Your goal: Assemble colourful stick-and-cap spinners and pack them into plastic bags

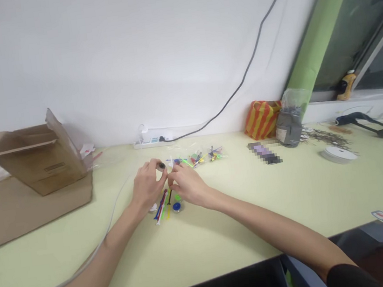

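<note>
My left hand [148, 184] is pinched on a small black round piece [161, 166] at its fingertips, above the pale green table [224, 233]. My right hand [187, 184] is curled close beside it, fingertips meeting the left hand's; what it holds is hidden. Under the hands lie thin coloured plastic sticks [161, 206], a blue round cap [176, 206] and a green piece [178, 197]. Behind the hands sit small clear bags of coloured parts [198, 157].
An open cardboard box [39, 154] lies at the left. A white power strip [152, 142] with a dark cable sits by the wall. A striped pouch [262, 118], a grey bag [290, 126], a white tape roll [338, 154] and a grey cable [87, 263] are also here.
</note>
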A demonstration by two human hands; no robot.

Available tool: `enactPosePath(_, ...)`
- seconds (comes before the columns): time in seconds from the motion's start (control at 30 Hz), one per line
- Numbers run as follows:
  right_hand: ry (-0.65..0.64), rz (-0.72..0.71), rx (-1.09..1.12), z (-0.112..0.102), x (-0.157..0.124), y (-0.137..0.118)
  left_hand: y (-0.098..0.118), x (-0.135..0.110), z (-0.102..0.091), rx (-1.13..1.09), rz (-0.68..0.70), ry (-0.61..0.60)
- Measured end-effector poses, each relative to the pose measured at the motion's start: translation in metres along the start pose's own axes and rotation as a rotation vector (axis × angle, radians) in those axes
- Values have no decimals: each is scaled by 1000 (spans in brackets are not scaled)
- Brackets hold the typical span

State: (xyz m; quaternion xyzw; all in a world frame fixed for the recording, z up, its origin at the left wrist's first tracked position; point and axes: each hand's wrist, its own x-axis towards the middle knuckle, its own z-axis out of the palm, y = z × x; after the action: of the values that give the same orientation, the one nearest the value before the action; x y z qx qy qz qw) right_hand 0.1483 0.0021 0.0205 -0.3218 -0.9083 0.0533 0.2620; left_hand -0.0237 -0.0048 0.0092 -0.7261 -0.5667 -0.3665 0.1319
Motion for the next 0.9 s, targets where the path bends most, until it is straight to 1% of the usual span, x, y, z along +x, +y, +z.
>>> enactPosePath(0.13,227,-52,110,-12,-18,7,2,-1,0,-44,72,-17)
enactPosePath(0.23,331,-85,245,-14,-37,16,9,-3,1,-100,175,-75)
enactPosePath(0.27,354,-66,289,-13,-42,19,12,-4,2,-114,205,-92)
enactPosePath(0.33,402,21,384,-9,-50,25,20,-6,3,-143,247,-112)
enactPosePath(0.43,479,161,588,-3,-52,31,30,-8,4,-179,281,-134)
enactPosePath(0.53,470,201,844,0,-48,34,37,-10,4,-194,295,-131)
enactPosePath(0.6,417,215,1018,2,-45,35,39,-10,4,-192,307,-117)
enactPosePath(0.67,369,258,1161,4,-45,34,41,-11,4,-188,314,-127)
enactPosePath(0.77,345,331,1294,6,-47,31,43,-13,4,-202,300,-185)
enactPosePath(0.9,347,339,1377,5,-50,27,42,-16,4,-226,278,-236)
